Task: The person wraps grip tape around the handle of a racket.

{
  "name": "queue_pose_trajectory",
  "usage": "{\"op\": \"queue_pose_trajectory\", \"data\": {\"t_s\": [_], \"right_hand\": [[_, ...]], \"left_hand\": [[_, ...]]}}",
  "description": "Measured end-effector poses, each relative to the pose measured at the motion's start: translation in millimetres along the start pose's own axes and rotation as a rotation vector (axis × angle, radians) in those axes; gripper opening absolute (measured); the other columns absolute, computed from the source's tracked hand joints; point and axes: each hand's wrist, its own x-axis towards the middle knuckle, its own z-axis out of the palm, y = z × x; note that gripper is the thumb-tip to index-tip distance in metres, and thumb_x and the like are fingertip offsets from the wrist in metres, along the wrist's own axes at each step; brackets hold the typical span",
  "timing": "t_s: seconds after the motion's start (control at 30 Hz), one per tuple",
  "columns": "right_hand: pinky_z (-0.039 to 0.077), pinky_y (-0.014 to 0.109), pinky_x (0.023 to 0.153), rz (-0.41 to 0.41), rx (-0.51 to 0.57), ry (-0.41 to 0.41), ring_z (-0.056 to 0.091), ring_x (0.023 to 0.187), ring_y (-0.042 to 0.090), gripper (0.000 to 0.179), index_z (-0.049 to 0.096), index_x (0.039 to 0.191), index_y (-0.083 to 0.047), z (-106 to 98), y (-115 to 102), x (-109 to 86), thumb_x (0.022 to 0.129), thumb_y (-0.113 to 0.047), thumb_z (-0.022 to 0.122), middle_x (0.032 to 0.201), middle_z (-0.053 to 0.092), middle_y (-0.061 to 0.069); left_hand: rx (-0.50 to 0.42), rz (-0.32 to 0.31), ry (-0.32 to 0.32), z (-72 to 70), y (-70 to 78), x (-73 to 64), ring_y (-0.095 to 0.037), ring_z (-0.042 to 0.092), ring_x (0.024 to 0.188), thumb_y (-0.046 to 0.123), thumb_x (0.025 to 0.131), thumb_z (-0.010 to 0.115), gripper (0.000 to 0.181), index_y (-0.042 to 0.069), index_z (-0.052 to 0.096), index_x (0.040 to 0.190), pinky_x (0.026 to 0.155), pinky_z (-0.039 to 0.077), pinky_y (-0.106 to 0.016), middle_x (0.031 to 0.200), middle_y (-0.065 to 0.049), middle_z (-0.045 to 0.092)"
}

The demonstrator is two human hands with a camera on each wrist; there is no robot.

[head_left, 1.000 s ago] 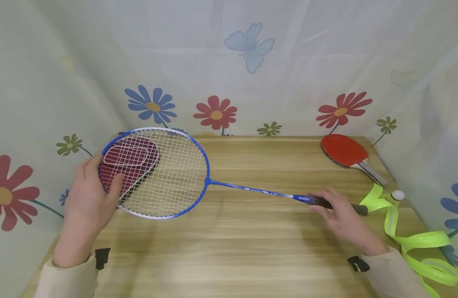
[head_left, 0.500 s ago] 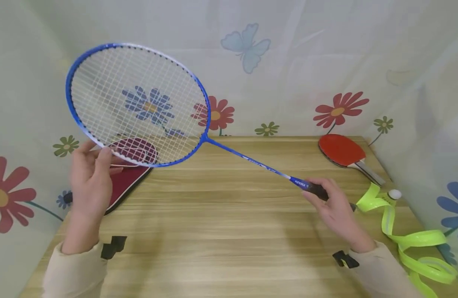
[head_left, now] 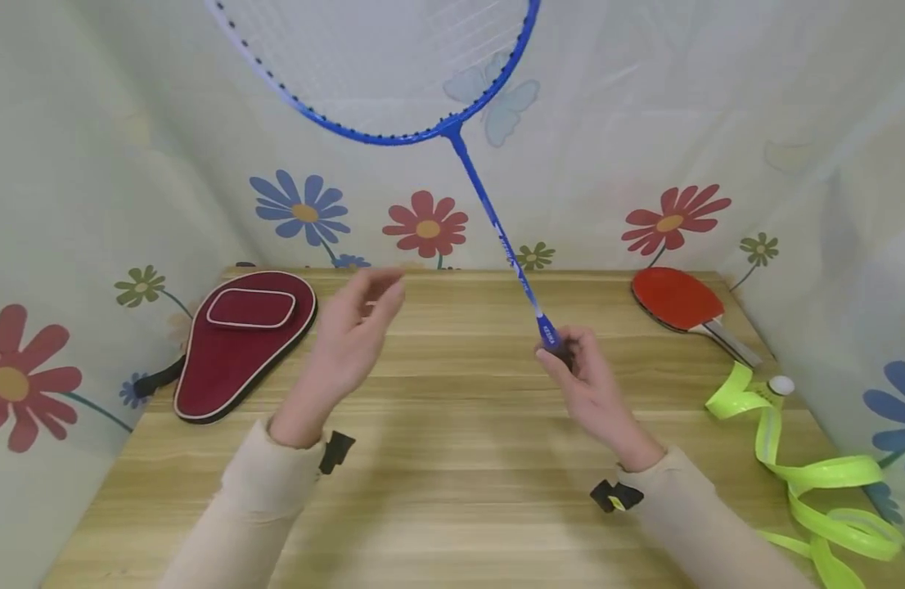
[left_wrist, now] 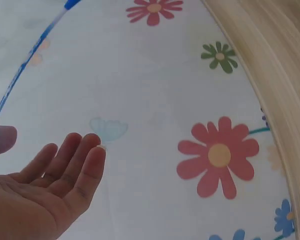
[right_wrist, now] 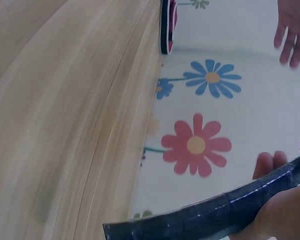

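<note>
A blue and white badminton racket [head_left: 494, 219] is raised off the table, its strung head cut off by the top of the head view. My right hand [head_left: 589, 380] grips its dark handle, whose butt end [right_wrist: 190, 220] sticks out past the palm in the right wrist view. To the left, my left hand [head_left: 353, 335] is in the air apart from the racket, with nothing in it. Its fingers [left_wrist: 85, 175] are loosely bent and the palm faces up in the left wrist view.
On the wooden table [head_left: 438, 491], a dark red paddle case [head_left: 239, 360] lies at the left. A red table tennis paddle [head_left: 677, 296] is at the back right, near a shuttlecock [head_left: 776, 388] and a curling neon yellow strap [head_left: 813, 474]. Flowered cloth [head_left: 349, 213] walls the table.
The racket has risen from over the case and swung upward, its head now at the top. My left hand has let go of the frame and moved right; the right hand has moved left.
</note>
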Motion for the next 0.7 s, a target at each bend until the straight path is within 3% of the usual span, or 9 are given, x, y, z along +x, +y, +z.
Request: {"op": "queue_pose_trajectory", "data": {"t_s": [0.13, 0.4, 0.57, 0.7], "right_hand": [[0.043, 0.022, 0.075, 0.001, 0.032, -0.019, 0.050, 0.090, 0.019, 0.029, 0.033, 0.119, 0.005, 11, 0, 7.7, 0.099, -0.002, 0.053, 0.104, 0.051, 0.012], [0.043, 0.026, 0.085, 0.035, 0.112, -0.075, 0.048, 0.097, 0.023, 0.026, 0.027, 0.119, 0.000, 21, 6, 26.5, 0.102, -0.005, 0.046, 0.108, 0.046, 0.016], [0.045, 0.033, 0.093, 0.044, 0.121, -0.057, 0.051, 0.104, 0.030, 0.026, 0.028, 0.119, 0.001, 25, 13, 34.3, 0.102, -0.004, 0.047, 0.112, 0.048, 0.016], [0.044, 0.036, 0.095, 0.062, 0.141, -0.061, 0.053, 0.108, 0.029, 0.026, 0.028, 0.118, 0.001, 26, 20, 35.7, 0.099, 0.002, 0.047, 0.112, 0.053, 0.018]], "left_hand": [[-0.017, 0.013, -0.111, 26.1, 5.2, 9.0, -0.017, 0.056, 0.111, 0.043, 0.101, 0.048, 0.045, 0.012, 0.053, 0.134, 0.096, 0.046, -0.041, 0.124, -0.002, 0.060], [-0.041, -0.006, -0.236, 71.5, 6.2, 18.0, -0.011, 0.056, 0.108, 0.046, 0.100, 0.050, 0.048, 0.013, 0.053, 0.135, 0.092, 0.048, -0.034, 0.121, 0.003, 0.061], [-0.045, 0.013, -0.258, 100.7, -3.1, 22.3, -0.011, 0.057, 0.106, 0.031, 0.099, 0.056, 0.040, 0.009, 0.055, 0.133, 0.090, 0.049, -0.033, 0.117, 0.001, 0.063], [-0.033, 0.010, -0.262, 114.5, -8.7, 22.6, -0.015, 0.057, 0.108, 0.027, 0.097, 0.062, 0.040, 0.007, 0.057, 0.131, 0.091, 0.049, -0.037, 0.118, -0.004, 0.063]]}}
